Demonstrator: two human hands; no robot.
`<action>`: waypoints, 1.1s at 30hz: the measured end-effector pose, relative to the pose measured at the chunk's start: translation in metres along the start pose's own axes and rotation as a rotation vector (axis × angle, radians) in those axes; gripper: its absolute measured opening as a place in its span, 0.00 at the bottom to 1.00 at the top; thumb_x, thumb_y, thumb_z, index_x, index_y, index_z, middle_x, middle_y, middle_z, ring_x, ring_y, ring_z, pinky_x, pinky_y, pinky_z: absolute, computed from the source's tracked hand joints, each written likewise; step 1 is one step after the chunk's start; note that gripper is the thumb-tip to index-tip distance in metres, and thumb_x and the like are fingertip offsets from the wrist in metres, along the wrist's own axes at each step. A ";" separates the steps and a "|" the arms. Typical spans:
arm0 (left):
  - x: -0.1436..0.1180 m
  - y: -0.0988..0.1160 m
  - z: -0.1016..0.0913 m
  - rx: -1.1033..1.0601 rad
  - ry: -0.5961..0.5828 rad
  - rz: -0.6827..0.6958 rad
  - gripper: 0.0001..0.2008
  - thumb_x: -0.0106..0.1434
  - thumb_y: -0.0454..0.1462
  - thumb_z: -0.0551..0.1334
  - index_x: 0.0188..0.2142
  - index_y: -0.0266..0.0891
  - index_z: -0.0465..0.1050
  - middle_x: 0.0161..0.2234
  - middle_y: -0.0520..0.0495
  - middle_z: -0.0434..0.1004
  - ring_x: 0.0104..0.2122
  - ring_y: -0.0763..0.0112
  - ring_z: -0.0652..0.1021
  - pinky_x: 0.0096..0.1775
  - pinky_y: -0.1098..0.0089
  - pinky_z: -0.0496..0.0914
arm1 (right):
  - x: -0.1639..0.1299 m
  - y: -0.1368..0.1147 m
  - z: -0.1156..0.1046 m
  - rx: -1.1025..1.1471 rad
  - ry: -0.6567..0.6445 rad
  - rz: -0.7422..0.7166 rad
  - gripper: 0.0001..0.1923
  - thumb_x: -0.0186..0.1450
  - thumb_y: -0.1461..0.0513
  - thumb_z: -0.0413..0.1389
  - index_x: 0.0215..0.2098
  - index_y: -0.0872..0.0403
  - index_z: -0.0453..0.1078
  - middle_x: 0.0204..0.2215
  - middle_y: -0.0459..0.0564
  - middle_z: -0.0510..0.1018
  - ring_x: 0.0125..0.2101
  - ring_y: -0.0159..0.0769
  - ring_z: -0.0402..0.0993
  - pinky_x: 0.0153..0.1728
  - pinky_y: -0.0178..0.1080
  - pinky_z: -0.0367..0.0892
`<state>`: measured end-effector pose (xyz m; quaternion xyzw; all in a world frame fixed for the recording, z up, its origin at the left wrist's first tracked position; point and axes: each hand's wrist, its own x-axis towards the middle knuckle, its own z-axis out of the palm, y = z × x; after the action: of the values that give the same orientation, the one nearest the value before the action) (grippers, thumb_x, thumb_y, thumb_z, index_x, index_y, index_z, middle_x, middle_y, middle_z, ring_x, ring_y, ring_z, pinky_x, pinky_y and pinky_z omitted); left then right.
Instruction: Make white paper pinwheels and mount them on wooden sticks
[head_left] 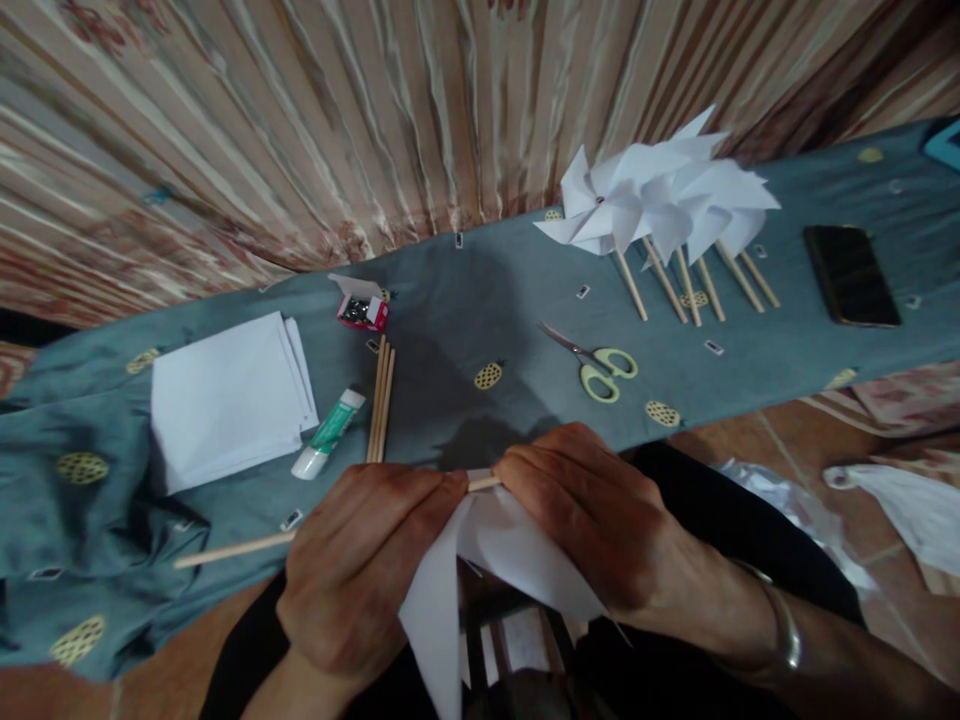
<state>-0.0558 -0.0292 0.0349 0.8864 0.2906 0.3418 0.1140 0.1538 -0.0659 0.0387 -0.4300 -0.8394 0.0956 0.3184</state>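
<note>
Close to my body, both hands are closed around one wooden stick [236, 550] lying roughly sideways. My left hand [367, 560] wraps over its middle, and a length of it sticks out to the left. My right hand [585, 520] grips the stick's other end, the fingertips of both hands almost meeting. A white paper pinwheel [502, 540] hangs below the fingers at that end, its blades spread downward. How the paper joins the stick is hidden by my fingers. Beyond my left hand lie several loose wooden sticks [382, 400] and a green-and-white glue stick [328, 435].
On the green cloth-covered table [465, 300] lie a stack of white paper [229, 400], a small open red box of metal pins [361, 306] and scissors [596, 365] with light green handles. Several finished pinwheels [667, 195] rest at the back right, beside a black phone [851, 275].
</note>
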 end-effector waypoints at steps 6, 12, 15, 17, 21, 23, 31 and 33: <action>0.000 0.001 0.000 0.035 0.026 -0.041 0.10 0.68 0.33 0.56 0.42 0.35 0.76 0.36 0.43 0.80 0.35 0.65 0.79 0.37 0.67 0.74 | 0.001 -0.001 0.000 -0.014 0.002 0.003 0.07 0.68 0.72 0.49 0.42 0.63 0.67 0.30 0.54 0.77 0.33 0.39 0.72 0.34 0.42 0.70; 0.003 -0.003 -0.013 0.070 -0.148 0.019 0.10 0.64 0.29 0.60 0.44 0.34 0.75 0.38 0.41 0.81 0.37 0.64 0.80 0.37 0.67 0.75 | 0.001 0.001 0.002 -0.008 0.016 0.007 0.08 0.69 0.71 0.47 0.42 0.60 0.66 0.31 0.53 0.77 0.32 0.38 0.72 0.34 0.42 0.70; 0.000 -0.006 -0.008 0.066 -0.101 0.028 0.09 0.65 0.31 0.60 0.45 0.34 0.75 0.38 0.42 0.81 0.36 0.64 0.80 0.35 0.67 0.75 | 0.000 0.002 0.003 0.006 0.002 0.010 0.08 0.69 0.71 0.46 0.42 0.59 0.66 0.31 0.54 0.77 0.33 0.39 0.72 0.34 0.43 0.69; -0.001 -0.008 -0.001 0.056 -0.065 0.019 0.09 0.65 0.31 0.61 0.44 0.35 0.74 0.38 0.42 0.81 0.36 0.65 0.80 0.35 0.68 0.74 | -0.001 0.005 0.004 0.002 -0.010 0.009 0.08 0.70 0.70 0.46 0.41 0.59 0.67 0.31 0.53 0.77 0.34 0.39 0.72 0.35 0.43 0.69; 0.000 -0.010 0.010 0.011 0.015 -0.007 0.06 0.64 0.31 0.62 0.42 0.35 0.75 0.36 0.44 0.80 0.34 0.67 0.80 0.35 0.68 0.74 | -0.002 0.009 0.007 -0.011 -0.022 0.030 0.10 0.72 0.67 0.44 0.39 0.56 0.67 0.30 0.51 0.76 0.32 0.38 0.70 0.35 0.41 0.67; 0.001 -0.009 0.014 -0.012 0.062 -0.008 0.05 0.64 0.30 0.63 0.40 0.34 0.75 0.35 0.44 0.80 0.34 0.68 0.79 0.35 0.69 0.74 | -0.003 0.010 0.008 -0.025 -0.024 0.026 0.10 0.72 0.66 0.44 0.39 0.57 0.67 0.30 0.52 0.76 0.32 0.38 0.70 0.35 0.41 0.66; 0.012 -0.014 0.027 0.021 0.109 -0.048 0.03 0.63 0.34 0.65 0.35 0.36 0.77 0.30 0.47 0.80 0.29 0.69 0.79 0.32 0.70 0.75 | -0.003 0.021 0.008 -0.068 -0.071 0.018 0.12 0.72 0.64 0.44 0.42 0.60 0.68 0.33 0.55 0.77 0.34 0.40 0.70 0.36 0.43 0.66; 0.015 -0.017 0.031 0.015 0.151 -0.065 0.02 0.62 0.33 0.66 0.33 0.36 0.77 0.29 0.47 0.80 0.28 0.70 0.80 0.32 0.72 0.75 | -0.001 0.026 0.008 -0.051 -0.066 0.032 0.12 0.72 0.63 0.45 0.43 0.60 0.69 0.35 0.55 0.77 0.36 0.41 0.70 0.38 0.44 0.66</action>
<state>-0.0333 -0.0068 0.0132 0.8490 0.3296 0.4016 0.0962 0.1666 -0.0495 0.0208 -0.4478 -0.8447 0.0934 0.2778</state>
